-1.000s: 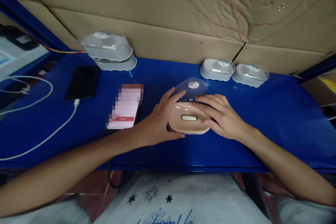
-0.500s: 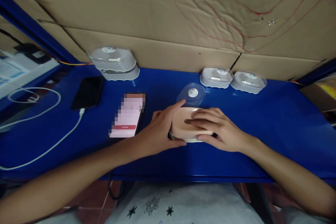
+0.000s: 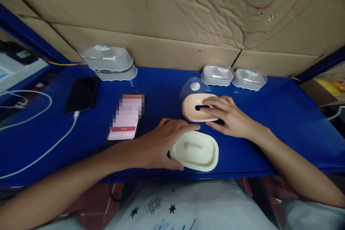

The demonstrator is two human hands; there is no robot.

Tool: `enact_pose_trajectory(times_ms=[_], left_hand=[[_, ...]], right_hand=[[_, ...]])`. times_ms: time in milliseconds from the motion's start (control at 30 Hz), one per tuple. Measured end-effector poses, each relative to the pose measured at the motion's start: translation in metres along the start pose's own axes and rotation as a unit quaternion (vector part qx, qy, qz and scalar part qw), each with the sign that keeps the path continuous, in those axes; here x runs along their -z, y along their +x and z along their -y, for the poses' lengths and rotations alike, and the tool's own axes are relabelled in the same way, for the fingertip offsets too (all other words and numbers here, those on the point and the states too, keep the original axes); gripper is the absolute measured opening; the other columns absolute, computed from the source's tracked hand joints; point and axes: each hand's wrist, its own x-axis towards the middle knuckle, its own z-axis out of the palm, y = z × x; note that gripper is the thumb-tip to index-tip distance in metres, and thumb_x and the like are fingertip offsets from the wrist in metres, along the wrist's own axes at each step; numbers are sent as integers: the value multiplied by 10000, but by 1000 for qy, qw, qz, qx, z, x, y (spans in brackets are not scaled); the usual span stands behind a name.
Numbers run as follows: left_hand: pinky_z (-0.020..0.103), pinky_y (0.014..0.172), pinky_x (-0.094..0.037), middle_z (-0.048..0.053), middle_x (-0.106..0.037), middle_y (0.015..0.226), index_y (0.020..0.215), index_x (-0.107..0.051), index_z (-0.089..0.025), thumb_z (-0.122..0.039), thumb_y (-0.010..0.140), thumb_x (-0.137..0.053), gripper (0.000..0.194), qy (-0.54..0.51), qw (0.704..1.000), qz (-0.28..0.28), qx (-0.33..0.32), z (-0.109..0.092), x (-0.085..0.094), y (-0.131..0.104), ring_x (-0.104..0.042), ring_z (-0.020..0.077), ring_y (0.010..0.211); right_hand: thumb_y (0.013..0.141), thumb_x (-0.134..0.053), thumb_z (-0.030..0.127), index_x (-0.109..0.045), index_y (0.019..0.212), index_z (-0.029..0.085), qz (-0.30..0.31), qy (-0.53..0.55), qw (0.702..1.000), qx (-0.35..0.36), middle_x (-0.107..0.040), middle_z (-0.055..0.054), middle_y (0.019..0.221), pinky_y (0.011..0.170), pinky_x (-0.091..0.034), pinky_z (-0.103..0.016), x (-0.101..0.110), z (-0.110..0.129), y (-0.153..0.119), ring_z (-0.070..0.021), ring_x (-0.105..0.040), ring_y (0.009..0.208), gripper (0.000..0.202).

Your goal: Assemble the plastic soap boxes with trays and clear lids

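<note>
Showing apart now, no longer stacked: pink piece (image 3: 191,108), cream dish (image 3: 198,152).

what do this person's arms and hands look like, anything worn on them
The left hand and right hand are both ungloved, with no ring, watch or bracelet showing. The forearms are bare too. Pale grey-blue sleeves show at the upper arms, much like the top, which has black star prints.
</note>
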Motion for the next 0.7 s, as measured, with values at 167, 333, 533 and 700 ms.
enact_pose_trajectory(times_ms=[167, 333, 533, 700], left_hand=[[547, 1102, -446, 76, -634, 1408, 1550, -483, -370, -431, 712, -944, 959, 20, 999, 20, -26, -3, 0, 1, -587, 379, 1277], [514, 1079, -427, 122, -666, 1371, 1477, -588, -279, -576, 710, -933, 892, 110, 991, 39, -62, -6, 0, 3, -602, 384, 1229], [525, 1059, -476, 115, -669, 1377, 1459, -566, -286, -558, 772, -893, 808, 120, 993, -7, -2, 0, -3, 3, -635, 380, 1221], [581, 1116, -509, 162, -524, 1545, 1573, -294, -294, -438, 728, -947, 1077, 24, 982, -166, 83, 18, -12, 7, -587, 400, 1364]], right_hand=[[991, -715, 489, -648, 1469, 300, 26, 12, 1000, 6, -655, -114, 1475, 1079, -452, -556, 9, 8, -1, -359, -574, 1402, 519], [1044, -642, 481, -716, 1389, 279, 47, 0, 999, 26, -670, -117, 1476, 1060, -475, -525, 8, 13, 0, -329, -628, 1352, 406], [1118, -494, 409, -754, 1338, 281, 9, 57, 997, -54, -740, -79, 1377, 1062, -522, -505, 15, 19, 2, -296, -675, 1293, 363], [1133, -455, 388, -794, 1207, 280, -100, 165, 974, -116, -775, -61, 1284, 1025, -594, -437, 9, 22, 3, -246, -730, 1196, 363]])
